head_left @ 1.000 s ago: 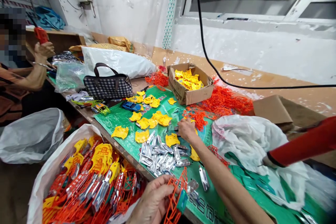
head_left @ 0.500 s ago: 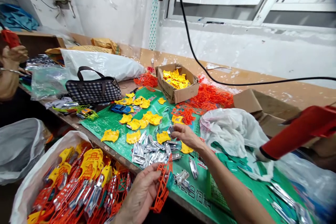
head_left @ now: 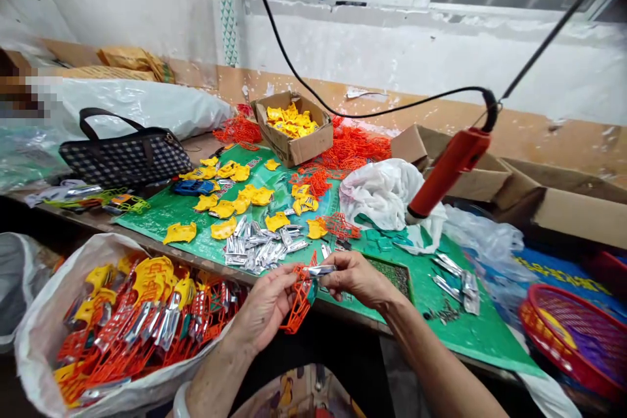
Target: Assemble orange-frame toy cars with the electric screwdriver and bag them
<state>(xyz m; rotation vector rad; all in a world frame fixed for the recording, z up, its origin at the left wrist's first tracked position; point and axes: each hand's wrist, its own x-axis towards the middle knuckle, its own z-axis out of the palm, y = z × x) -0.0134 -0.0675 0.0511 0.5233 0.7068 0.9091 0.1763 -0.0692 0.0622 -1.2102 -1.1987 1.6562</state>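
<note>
Near the table's front edge, my left hand (head_left: 269, 304) grips an orange lattice frame (head_left: 296, 311) with a green part on its side. My right hand (head_left: 353, 275) pinches a silver metal-looking piece (head_left: 321, 270) against the top of that frame. Behind my hands lies a pile of silver pieces (head_left: 259, 245). Yellow shells (head_left: 252, 196) are spread on the green sheet (head_left: 164, 206) farther back, beside a blue car-shaped piece (head_left: 194, 187).
A white sack (head_left: 36, 346) of assembled pieces stands at left. A red screwdriver (head_left: 450, 173) hangs at right above a white bag (head_left: 382, 192). A carton (head_left: 307, 147) holds yellow shells. A red basket (head_left: 548, 339) sits far right.
My right hand has moved back from the pile to the orange frame with a silver piece in it. The view has swung right, and the red screwdriver now hangs fully in view.
</note>
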